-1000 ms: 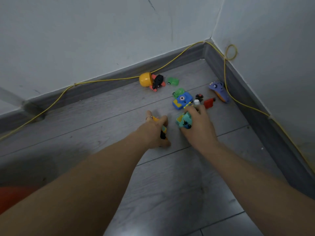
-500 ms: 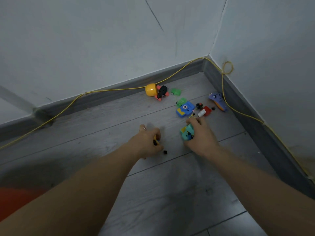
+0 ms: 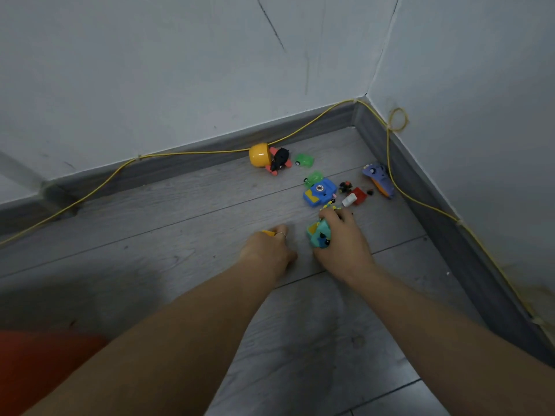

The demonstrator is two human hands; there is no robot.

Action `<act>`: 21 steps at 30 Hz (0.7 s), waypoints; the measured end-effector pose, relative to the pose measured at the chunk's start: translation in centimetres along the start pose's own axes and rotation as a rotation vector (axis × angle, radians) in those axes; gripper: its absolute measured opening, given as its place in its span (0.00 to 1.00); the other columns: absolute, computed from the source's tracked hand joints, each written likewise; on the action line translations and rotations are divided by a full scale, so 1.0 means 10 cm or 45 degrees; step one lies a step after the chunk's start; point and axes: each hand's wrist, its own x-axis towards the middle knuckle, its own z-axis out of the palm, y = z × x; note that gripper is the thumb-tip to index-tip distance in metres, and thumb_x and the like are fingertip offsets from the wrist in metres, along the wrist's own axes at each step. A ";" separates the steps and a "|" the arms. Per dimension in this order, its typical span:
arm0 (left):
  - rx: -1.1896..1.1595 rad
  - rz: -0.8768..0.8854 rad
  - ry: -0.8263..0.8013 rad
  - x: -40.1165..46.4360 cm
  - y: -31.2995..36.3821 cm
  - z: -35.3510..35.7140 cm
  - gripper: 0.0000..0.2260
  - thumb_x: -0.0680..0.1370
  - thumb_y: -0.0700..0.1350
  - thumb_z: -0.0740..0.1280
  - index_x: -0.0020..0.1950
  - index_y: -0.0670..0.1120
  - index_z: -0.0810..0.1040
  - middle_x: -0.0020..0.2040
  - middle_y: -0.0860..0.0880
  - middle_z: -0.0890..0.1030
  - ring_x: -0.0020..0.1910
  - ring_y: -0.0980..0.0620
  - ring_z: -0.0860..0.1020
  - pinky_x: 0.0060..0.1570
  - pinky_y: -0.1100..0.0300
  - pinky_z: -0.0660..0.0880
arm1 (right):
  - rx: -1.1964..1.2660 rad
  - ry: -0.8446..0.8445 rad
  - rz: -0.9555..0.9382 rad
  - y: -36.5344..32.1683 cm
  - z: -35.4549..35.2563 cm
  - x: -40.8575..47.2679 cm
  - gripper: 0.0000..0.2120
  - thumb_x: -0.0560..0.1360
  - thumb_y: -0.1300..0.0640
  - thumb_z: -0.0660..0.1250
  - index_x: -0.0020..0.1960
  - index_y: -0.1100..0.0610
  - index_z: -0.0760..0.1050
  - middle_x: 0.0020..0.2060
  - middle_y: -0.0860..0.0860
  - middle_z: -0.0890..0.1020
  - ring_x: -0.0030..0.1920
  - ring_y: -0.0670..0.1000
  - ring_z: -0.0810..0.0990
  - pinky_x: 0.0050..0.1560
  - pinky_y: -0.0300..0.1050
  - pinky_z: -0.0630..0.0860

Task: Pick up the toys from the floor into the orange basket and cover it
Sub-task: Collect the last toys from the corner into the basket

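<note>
Several small toys lie on the grey floor near the room corner. My right hand (image 3: 342,241) grips a teal toy (image 3: 319,237) just above the floor. My left hand (image 3: 268,253) is curled around a small yellow toy (image 3: 268,233), of which only a tip shows. Beyond the hands lie a blue camera toy (image 3: 319,192), two green cars (image 3: 314,177) (image 3: 304,160), a yellow ball with a black and pink toy (image 3: 261,155), a red and white piece (image 3: 354,197) and a purple toy (image 3: 379,180). An orange shape, likely the basket (image 3: 45,364), fills the lower left corner.
Grey skirting boards (image 3: 435,211) meet in the corner behind the toys. A yellow cable (image 3: 192,152) runs along both walls and loops at the right wall. Bare wooden floor (image 3: 135,235) stretches left of the hands.
Both hands have stayed near the same floor spot, holding their toys. The small black piece seen by my left hand before is no longer visible. The camera has tilted slightly.
</note>
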 end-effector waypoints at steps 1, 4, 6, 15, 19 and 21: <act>0.091 0.026 -0.055 -0.06 0.01 -0.07 0.22 0.79 0.52 0.53 0.71 0.48 0.71 0.74 0.41 0.65 0.61 0.41 0.76 0.45 0.54 0.65 | 0.022 -0.008 -0.008 0.00 -0.02 0.01 0.29 0.63 0.60 0.77 0.61 0.52 0.70 0.60 0.54 0.69 0.54 0.59 0.76 0.51 0.50 0.78; 0.262 0.032 -0.095 -0.25 -0.03 -0.20 0.15 0.83 0.52 0.56 0.70 0.56 0.71 0.78 0.38 0.54 0.61 0.41 0.76 0.47 0.53 0.71 | 0.120 -0.026 0.030 -0.02 -0.05 0.02 0.28 0.64 0.60 0.77 0.60 0.52 0.70 0.58 0.53 0.70 0.53 0.57 0.76 0.49 0.45 0.75; 0.225 0.013 -0.087 -0.34 -0.11 -0.25 0.12 0.83 0.53 0.57 0.66 0.55 0.71 0.77 0.38 0.55 0.57 0.41 0.78 0.45 0.53 0.72 | 0.203 -0.030 0.068 -0.07 -0.07 0.01 0.27 0.64 0.60 0.77 0.59 0.50 0.70 0.56 0.53 0.70 0.51 0.54 0.75 0.47 0.42 0.72; -0.396 -0.188 0.121 -0.89 -0.80 -0.80 0.10 0.81 0.58 0.60 0.58 0.55 0.72 0.56 0.44 0.64 0.40 0.47 0.77 0.34 0.53 0.83 | 0.689 -0.119 0.070 -1.13 -0.24 0.06 0.27 0.63 0.65 0.77 0.58 0.52 0.72 0.53 0.57 0.74 0.47 0.57 0.80 0.36 0.58 0.83; -0.656 -0.282 0.099 -1.40 -1.32 -1.17 0.07 0.81 0.55 0.63 0.54 0.53 0.75 0.50 0.44 0.71 0.44 0.49 0.75 0.32 0.48 0.83 | 0.945 -0.162 0.026 -1.89 -0.26 0.02 0.26 0.63 0.66 0.77 0.57 0.51 0.73 0.51 0.55 0.75 0.48 0.56 0.81 0.37 0.55 0.84; -0.761 -0.326 0.030 -1.76 -1.65 -1.34 0.06 0.81 0.54 0.64 0.51 0.54 0.76 0.47 0.46 0.76 0.44 0.47 0.78 0.33 0.48 0.83 | 1.137 -0.298 -0.022 -2.30 -0.32 -0.05 0.26 0.64 0.68 0.76 0.56 0.51 0.73 0.51 0.54 0.75 0.48 0.56 0.80 0.39 0.53 0.84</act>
